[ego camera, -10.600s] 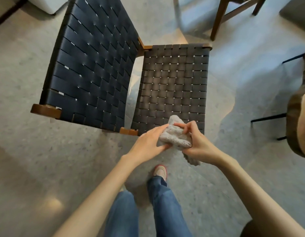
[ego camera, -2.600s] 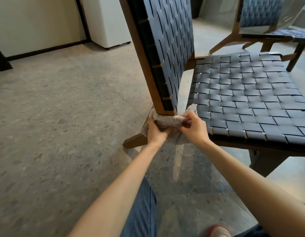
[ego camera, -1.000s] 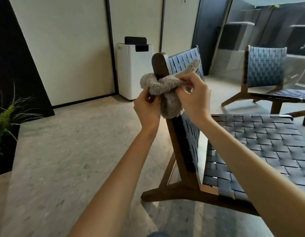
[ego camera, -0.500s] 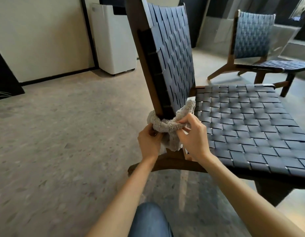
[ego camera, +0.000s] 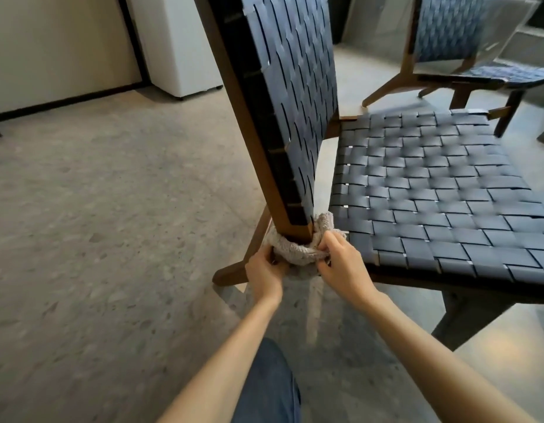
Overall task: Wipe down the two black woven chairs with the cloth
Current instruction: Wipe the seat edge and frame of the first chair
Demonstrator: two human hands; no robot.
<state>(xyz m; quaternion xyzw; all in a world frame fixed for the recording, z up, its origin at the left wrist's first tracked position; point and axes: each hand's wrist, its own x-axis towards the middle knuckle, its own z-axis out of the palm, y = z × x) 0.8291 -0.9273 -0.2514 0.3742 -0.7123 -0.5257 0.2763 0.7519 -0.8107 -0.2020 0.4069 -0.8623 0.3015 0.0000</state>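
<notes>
At foot of near chair [ego camera: 417,193] back post [ego camera: 255,123]: grey fluffy cloth [ego camera: 298,250], bunched, looped round brown wood just below black webbing. Left hand [ego camera: 264,274] gripping cloth's left end; right hand [ego camera: 341,264] pinching right end, fingers curled. Beyond seat, second woven chair [ego camera: 447,41]; white appliance [ego camera: 179,41] by wall; speckled floor [ego camera: 96,209]; denim knee [ego camera: 264,386] below. Post hiding part of cloth's loop. Cloth's long axis left-right across post; post tilted toward upper left.

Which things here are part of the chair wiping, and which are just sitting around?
Part of the job: grey cloth, gripped by left hand and right hand round the back post of the near woven chair; far woven chair.
Just there: white appliance in the background.
</notes>
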